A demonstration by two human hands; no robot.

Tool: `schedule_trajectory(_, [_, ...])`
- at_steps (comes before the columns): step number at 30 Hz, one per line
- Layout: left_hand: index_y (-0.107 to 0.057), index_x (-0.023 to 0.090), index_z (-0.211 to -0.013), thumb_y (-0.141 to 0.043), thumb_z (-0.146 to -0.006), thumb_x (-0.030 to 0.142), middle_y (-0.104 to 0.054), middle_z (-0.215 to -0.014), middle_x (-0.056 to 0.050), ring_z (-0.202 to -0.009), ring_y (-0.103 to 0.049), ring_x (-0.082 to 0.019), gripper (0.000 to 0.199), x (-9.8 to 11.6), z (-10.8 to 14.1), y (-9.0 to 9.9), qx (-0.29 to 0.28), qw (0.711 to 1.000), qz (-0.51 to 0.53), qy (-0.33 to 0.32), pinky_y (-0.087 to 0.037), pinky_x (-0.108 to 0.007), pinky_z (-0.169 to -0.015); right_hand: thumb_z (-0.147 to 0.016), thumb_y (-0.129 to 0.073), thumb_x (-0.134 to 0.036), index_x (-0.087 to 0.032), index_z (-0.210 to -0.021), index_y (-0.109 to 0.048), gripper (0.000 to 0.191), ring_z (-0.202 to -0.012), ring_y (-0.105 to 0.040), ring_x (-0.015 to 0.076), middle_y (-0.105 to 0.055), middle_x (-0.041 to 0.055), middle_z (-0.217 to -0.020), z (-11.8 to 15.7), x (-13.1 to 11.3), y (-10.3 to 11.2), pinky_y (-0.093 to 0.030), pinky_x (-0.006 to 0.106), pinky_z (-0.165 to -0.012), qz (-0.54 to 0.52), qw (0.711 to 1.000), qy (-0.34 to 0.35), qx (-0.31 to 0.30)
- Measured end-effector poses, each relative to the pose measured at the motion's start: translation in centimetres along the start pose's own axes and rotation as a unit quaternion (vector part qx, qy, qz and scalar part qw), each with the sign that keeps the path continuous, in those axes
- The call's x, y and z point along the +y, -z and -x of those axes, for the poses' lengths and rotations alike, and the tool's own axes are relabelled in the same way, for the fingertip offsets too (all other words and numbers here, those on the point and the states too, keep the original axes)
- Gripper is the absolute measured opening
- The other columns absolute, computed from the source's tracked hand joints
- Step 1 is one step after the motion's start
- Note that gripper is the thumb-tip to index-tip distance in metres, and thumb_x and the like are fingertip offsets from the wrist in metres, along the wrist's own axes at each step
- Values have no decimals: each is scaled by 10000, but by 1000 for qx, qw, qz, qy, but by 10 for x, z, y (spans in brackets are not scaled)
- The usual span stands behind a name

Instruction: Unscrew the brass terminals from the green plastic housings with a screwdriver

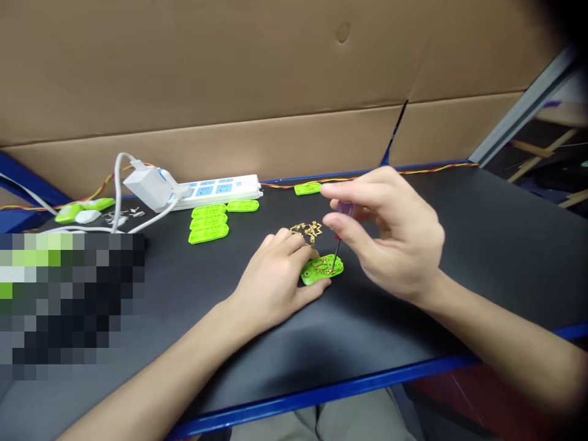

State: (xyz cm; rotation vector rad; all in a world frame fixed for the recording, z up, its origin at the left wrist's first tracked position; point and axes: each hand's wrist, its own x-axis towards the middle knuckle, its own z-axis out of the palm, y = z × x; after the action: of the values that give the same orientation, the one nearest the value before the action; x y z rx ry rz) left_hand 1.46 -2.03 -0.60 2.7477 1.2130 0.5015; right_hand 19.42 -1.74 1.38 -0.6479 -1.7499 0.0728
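My left hand [280,272] grips a green plastic shell [316,277] by its edges against the black tabletop, thumb on the near side and fingers on the far side. Brass-coloured metal parts lie inside that shell. Between the thumb and fingers of my right hand [395,239] is a screwdriver [345,209] with a purplish, see-through handle. Its thin shaft slants down, and the tip meets a brass part in the right half of the shell. Just beyond my left fingers is a small heap of loose brass pieces [312,229].
Several green shells [209,222] lie left of centre, before a white power strip [215,191] with a plugged-in white adapter [149,187]. Another green shell [307,188] sits at the back. White cables [118,190] and small white pieces [133,212] are at left. Cardboard [257,73] stands behind.
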Motion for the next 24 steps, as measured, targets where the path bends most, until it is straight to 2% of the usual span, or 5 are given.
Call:
schedule_trajectory(5, [-674,160,-994,-634,-848,425,-638,-919,-69,-874,-508,-241,305,-13,0,7,59,998,-18,-5,-427,-400,-784,-962,-460,-181,-258,-1195,-588,277,-772,-686,121,-690,20,-1036,2,2,-1,-613,318,-712,-72,994,-73,40])
schedule_trajectory(8, [-672,165,-1013,-634,-849,430,-630,-894,-65,-863,-506,-235,314,-21,0,9,81,996,-23,-2,-428,-386,-780,-920,-575,-252,-297,-1141,-591,227,-816,-677,141,-652,12,-1028,2,7,-2,-620,308,-664,-70,994,-64,60])
schedule_trajectory(11, [-673,169,-1009,-639,-847,432,-623,-884,-63,-854,-498,-234,311,-26,-1,8,83,996,-36,-4,-425,-376,-767,-864,-666,-255,-321,-1116,-605,267,-814,-659,140,-635,4,-1012,1,12,-4,-623,294,-635,-50,996,-36,64])
schedule_trajectory(17, [-673,178,-1046,-635,-860,437,-611,-913,-63,-864,-503,-235,321,-32,-4,7,89,994,-55,13,-429,-382,-806,-915,-561,-180,-298,-1252,-511,360,-796,-706,138,-684,11,-1040,4,14,-7,-639,327,-730,-89,992,-75,54])
schedule_trajectory(24, [-679,192,-1052,-631,-867,435,-613,-930,-62,-907,-513,-244,309,-40,-5,5,105,991,-67,50,-427,-390,-838,-928,-550,-224,-278,-1216,-509,296,-840,-724,142,-662,21,-1088,6,23,-10,-643,329,-765,-111,989,-73,64])
